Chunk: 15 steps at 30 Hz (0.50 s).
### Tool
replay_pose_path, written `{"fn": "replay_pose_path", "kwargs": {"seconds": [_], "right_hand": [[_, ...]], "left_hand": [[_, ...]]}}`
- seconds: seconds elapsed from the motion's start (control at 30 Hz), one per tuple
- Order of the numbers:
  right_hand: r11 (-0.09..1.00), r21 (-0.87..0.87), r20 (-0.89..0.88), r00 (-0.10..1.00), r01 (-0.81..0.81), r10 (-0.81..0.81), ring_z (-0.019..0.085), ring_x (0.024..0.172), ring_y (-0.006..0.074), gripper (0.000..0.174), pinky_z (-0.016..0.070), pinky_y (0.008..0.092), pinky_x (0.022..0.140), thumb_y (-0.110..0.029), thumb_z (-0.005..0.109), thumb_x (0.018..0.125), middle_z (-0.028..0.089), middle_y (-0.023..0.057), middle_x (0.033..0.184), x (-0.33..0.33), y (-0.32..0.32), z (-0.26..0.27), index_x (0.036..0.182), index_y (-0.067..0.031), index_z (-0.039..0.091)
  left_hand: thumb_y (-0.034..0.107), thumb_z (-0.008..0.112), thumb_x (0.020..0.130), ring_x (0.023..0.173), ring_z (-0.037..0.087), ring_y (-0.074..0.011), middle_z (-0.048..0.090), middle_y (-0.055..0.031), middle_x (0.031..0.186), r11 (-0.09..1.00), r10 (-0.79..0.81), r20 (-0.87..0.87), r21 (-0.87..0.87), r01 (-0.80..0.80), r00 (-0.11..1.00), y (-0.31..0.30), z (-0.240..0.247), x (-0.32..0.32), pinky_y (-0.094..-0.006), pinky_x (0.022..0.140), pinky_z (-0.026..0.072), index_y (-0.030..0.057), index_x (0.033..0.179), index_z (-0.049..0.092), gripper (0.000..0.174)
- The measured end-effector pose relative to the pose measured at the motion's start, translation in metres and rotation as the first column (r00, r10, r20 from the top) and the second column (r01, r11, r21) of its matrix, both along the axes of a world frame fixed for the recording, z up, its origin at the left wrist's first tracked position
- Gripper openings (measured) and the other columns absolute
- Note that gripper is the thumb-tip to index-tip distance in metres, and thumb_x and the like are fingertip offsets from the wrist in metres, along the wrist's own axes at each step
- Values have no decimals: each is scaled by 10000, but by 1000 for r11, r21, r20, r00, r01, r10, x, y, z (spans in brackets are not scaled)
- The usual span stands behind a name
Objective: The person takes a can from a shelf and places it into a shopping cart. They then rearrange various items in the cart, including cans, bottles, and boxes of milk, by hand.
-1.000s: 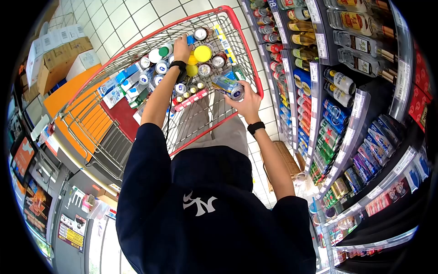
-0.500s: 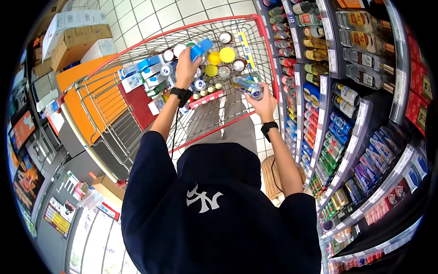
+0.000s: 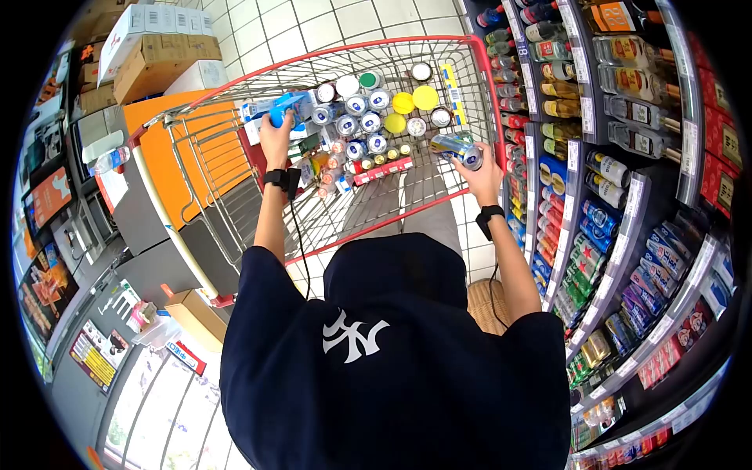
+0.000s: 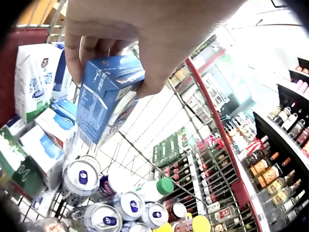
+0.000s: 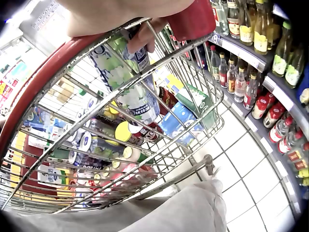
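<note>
Left hand (image 3: 276, 144): fingers pinch a blue rectangular carton (image 4: 96, 104) near white cartons (image 4: 36, 79). Right hand (image 3: 483, 177): fingers curl round a green-and-blue metal can (image 3: 453, 148), long axis pointing inward over the red-rimmed wire cart (image 3: 489, 78).

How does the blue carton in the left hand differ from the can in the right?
The blue carton is boxy, with flat sides and corners; the can is round-sided. The carton is mostly blue, while the can is patterned in green and white with dark lettering. Both are printed and gripped in the fingers, the carton by the left hand, the can by the right hand.
</note>
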State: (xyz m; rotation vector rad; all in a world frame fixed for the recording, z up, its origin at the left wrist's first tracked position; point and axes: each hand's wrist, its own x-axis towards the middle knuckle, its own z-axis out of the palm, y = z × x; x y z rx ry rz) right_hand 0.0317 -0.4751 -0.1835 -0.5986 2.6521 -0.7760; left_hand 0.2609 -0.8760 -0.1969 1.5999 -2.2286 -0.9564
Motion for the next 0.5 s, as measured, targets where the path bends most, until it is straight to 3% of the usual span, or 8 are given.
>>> {"fn": "replay_pose_path", "kwargs": {"seconds": [0.23,0.33,0.43,0.5], "right_hand": [[998,59,12,1000,-6,5,673,758,315,622,523,404,670,-501,775,661,688,127,838,1,-3,3,1119,-135,567],[995,93,27,1000,-17,14,671,758,324,629,520,415,667,-514,769,662,685,134,823,0,-2,3,1122,-137,562],[995,94,-15,999,-40,42,669,747,329,636,520,411,654,-521,765,665,682,139,821,0,0,0,1128,-138,558],[994,101,-16,999,-41,42,667,737,332,635,519,413,639,-521,765,667,682,138,819,0,1,-1,1130,-141,554]], "left_hand": [[449,680,779,735,646,-362,656,-222,792,997,21,80,-74,-15,997,-40,-26,18,-429,682,491,-62,912,585,537],[450,628,810,837,636,-438,652,-288,883,993,69,247,-113,-42,966,-52,-33,9,-481,740,495,-81,978,571,560],[470,612,821,843,637,-436,651,-293,901,981,106,365,-193,-36,925,-62,-41,6,-482,757,500,-88,1011,564,591],[484,595,830,872,635,-435,643,-306,935,987,91,389,-157,-32,917,-66,-42,9,-481,779,503,-99,1042,552,622]]}}
